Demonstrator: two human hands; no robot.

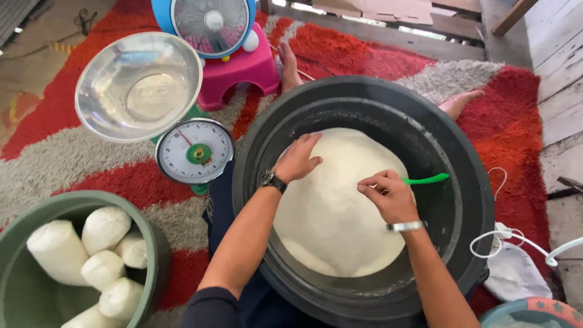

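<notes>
There was a single view, taken from a camera on the person's head. It looked almost straight down and slightly forward, close over both forearms, which entered from the bottom edge. The left hand and right hand sat near the middle of the picture, filling little of it. Beyond the hands the view reached the person's feet and a strip of wooden floor; left of the left hand it took in the rug. No second view shared the scene.
</notes>
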